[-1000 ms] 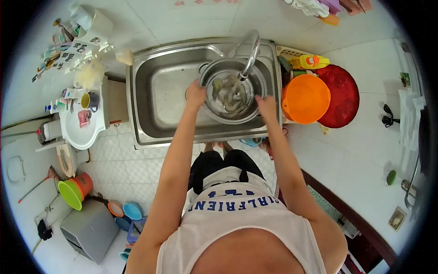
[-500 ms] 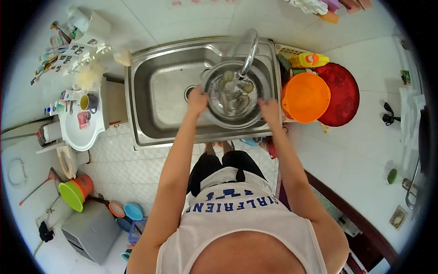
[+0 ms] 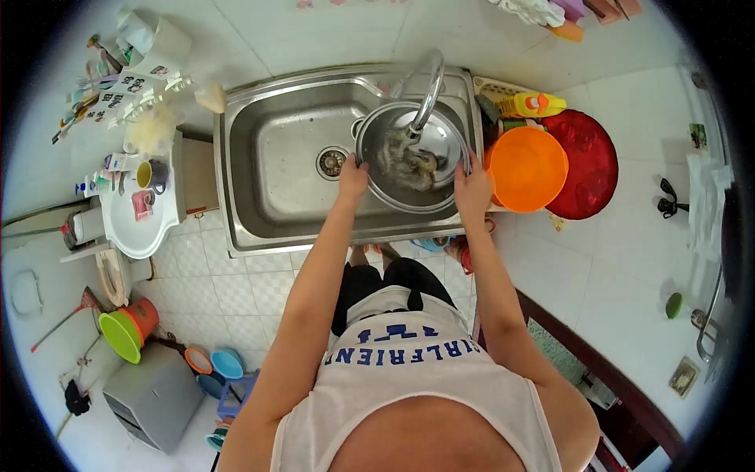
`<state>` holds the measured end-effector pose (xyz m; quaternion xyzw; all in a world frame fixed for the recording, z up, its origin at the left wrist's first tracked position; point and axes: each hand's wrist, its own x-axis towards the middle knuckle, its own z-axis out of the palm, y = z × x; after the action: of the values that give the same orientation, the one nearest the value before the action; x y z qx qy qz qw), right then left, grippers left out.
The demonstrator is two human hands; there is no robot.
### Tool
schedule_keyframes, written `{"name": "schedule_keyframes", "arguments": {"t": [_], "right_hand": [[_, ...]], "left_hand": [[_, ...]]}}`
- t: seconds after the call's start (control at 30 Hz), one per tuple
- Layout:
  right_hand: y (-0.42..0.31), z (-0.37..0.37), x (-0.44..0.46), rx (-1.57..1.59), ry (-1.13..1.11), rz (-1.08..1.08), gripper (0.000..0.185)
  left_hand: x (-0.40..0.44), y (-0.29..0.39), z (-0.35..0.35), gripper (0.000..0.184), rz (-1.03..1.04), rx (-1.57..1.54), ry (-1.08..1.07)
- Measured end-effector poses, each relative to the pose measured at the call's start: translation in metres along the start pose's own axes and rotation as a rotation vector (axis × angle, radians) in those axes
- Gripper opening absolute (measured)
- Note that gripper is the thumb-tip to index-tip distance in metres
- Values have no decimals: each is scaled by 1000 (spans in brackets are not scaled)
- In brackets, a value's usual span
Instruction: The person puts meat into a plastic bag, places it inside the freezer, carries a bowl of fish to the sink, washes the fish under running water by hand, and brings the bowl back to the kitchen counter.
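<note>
A round metal pot [image 3: 380, 191] hangs over the right part of the steel sink [image 3: 275, 228], under the curved faucet [image 3: 433, 86]. Greyish-brown pieces of food [image 3: 410, 164] lie in water inside it; what they are I cannot make out. My left hand [image 3: 354, 178] grips the pot's left rim. On the right side of the rim, my right hand [image 3: 473, 189] is closed, its thumb on the edge. The drain [image 3: 332, 163] shows just left of my left hand.
Right of the sink stand an orange basin [image 3: 528, 169], a red round lid or basin [image 3: 586, 165] and a yellow bottle [image 3: 535, 104]. At the left is a white washbasin [image 3: 141, 232] with a mug [image 3: 152, 175]. A grey box [image 3: 153, 397] sits lower left.
The pot has shifted slightly right and tilted, and the food has slid within it. Both hands have moved right with it, uncovering the drain.
</note>
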<state>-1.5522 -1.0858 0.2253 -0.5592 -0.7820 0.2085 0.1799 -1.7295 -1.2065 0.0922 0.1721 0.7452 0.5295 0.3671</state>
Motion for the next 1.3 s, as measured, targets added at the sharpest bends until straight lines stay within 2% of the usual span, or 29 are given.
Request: {"name": "schedule_keyframes", "arguments": {"t": [0.1, 0.17, 0.23, 0.3, 0.33, 0.4, 0.43, 0.47, 0.5, 0.63, 0.7, 0.73, 0.77, 0.83, 0.9, 0.93, 0.97, 1.03, 1.07, 1.1, 1.2, 1.3], "right_hand": [[4, -6, 3, -18, 64, -92, 34], [12, -2, -4, -45, 127, -108, 34], [20, 11, -13, -65, 169, -144, 33], [15, 23, -20, 75, -61, 34, 32], [4, 17, -13, 82, -139, 103, 33], [27, 27, 6, 87, -132, 111, 33], [30, 25, 12, 91, -118, 120, 32], [33, 19, 13, 122, -177, 220, 33], [31, 18, 5, 124, -175, 218, 33], [14, 33, -22, 126, -193, 184, 29], [1, 26, -9, 149, -48, 173, 28], [20, 28, 6, 227, -112, 146, 28], [38, 29, 13, 243, -139, 153, 29], [52, 26, 2, 319, -85, 180, 30], [50, 30, -27, -27, -140, 174, 29], [18, 14, -36, 199, -177, 264, 28], [11, 15, -33, 202, -240, 370, 28], [20, 18, -20, 156, -159, 275, 31], [25, 15, -15, 159, -158, 278, 31], [25, 6, -9, 185, -92, 223, 34], [32, -9, -12, 221, 12, 151, 39], [5, -43, -18, 244, 25, 97, 42]], "left_hand": [[11, -16, 8, 18, -96, -23, -89], [15, -27, 8, 19, -18, 2, -28], [0, -10, -10, 16, 28, 234, 66], [-8, 4, -21, 16, 75, 172, 118], [-5, 8, -22, 16, 106, 323, 184], [-5, 27, -21, 18, 225, 560, 277], [-2, 37, -18, 18, 118, 428, 154], [-4, 44, -18, 18, 149, 415, 111], [-6, 49, -19, 19, 178, 399, 68], [-17, 39, -38, 19, 126, 452, 149], [-9, 38, -33, 20, 184, 478, 198], [-6, 45, -27, 22, 126, 443, 167], [-9, 51, -21, 21, 223, 371, 171], [-10, 52, -23, 25, 154, 369, -29], [-17, 51, -34, 29, 76, 386, -10], [-21, 50, -37, 33, -6, 414, 7], [-23, 45, -33, 33, -10, 414, 3], [-15, 28, -15, 22, 286, 244, 268], [-9, 19, 0, 26, 366, 246, 373], [-4, 24, 3, 30, 140, 146, 162], [-11, 31, 35, 32, 93, 123, 186], [-19, 32, 64, 31, 173, -21, 218]]}}
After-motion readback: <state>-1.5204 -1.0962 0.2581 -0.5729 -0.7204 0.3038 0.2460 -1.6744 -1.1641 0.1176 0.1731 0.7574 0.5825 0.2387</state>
